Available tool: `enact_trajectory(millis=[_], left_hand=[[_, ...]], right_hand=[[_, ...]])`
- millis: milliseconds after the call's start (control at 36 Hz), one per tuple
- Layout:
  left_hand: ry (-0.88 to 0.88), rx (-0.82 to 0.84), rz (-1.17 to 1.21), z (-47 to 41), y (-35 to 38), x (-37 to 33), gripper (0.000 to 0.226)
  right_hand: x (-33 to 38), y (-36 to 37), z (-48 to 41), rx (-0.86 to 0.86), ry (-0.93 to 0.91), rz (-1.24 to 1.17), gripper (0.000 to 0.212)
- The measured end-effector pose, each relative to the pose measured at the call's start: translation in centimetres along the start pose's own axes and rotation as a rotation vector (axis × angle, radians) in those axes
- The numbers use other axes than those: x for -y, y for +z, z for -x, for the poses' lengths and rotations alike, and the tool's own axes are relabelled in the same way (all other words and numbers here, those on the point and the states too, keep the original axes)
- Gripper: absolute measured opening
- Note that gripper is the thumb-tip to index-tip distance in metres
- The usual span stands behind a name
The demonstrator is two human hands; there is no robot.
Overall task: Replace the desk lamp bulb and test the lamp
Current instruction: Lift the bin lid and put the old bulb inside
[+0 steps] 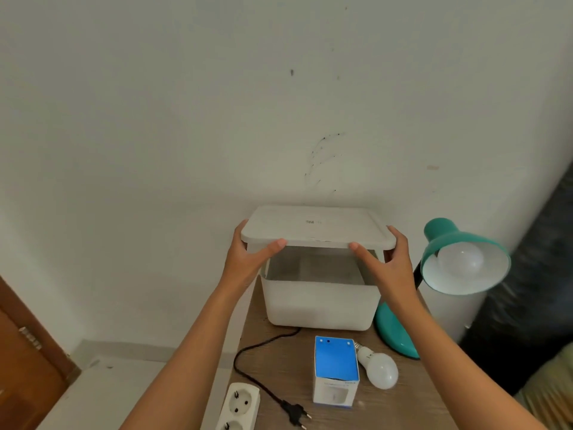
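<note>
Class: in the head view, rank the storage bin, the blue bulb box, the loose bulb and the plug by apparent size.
1. storage bin
2. blue bulb box
3. loose bulb
4. plug
The plug lies nearest the camera yet looks smallest.

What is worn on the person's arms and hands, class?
Nothing shows: the left hand and right hand are bare, with no gloves, rings or watch visible. Both forearms are uncovered down to the picture's lower edge, so no sleeves appear. The fingers carry no markings.
</note>
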State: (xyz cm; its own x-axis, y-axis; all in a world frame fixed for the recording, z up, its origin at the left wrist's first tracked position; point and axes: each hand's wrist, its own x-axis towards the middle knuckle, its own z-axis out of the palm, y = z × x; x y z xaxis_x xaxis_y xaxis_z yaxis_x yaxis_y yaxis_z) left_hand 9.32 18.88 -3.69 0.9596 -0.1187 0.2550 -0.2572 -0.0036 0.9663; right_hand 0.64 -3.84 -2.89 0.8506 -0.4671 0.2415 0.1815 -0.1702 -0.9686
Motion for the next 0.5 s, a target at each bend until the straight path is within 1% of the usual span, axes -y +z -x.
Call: enact_trajectory(millis=[56,111,222,278,333,444,500], left_hand=[[0.023,0.003,-0.005,1.1,-0.8,-1.1,0.09],[0.039,0.002,-0.031,2.5,-1.5,-2.2,0.091],[0.041,0.01,-0.085,6.0,-2.8,-3.9,0.096],[0.041,0.017,-0.115,8.2,-3.2,-4.5,0.096],[0.034,0.027,-0.138,10.8,-3.3,-4.7,0.097],[-0.005,0.062,-0.157,16.8,-2.6,-3.9,0.101],[-0.029,0.093,-0.154,20.1,-2.0,-2.9,0.097]], right_hand=[[0.8,-0.1,1.2,0.012,-0.032,-0.008,0.082],[1.7,-0.4,2.6,0.019,-0.064,0.004,0.08],[3.1,-1.6,5.8,0.05,-0.119,0.035,0.085],[3.6,-2.6,7.8,0.066,-0.144,0.071,0.083],[3.6,-3.8,9.9,0.074,-0.146,0.113,0.081],[2.5,-6.8,15.1,0.025,-0.132,0.215,0.087],[1.9,-8.4,18.2,0.027,-0.126,0.217,0.082]])
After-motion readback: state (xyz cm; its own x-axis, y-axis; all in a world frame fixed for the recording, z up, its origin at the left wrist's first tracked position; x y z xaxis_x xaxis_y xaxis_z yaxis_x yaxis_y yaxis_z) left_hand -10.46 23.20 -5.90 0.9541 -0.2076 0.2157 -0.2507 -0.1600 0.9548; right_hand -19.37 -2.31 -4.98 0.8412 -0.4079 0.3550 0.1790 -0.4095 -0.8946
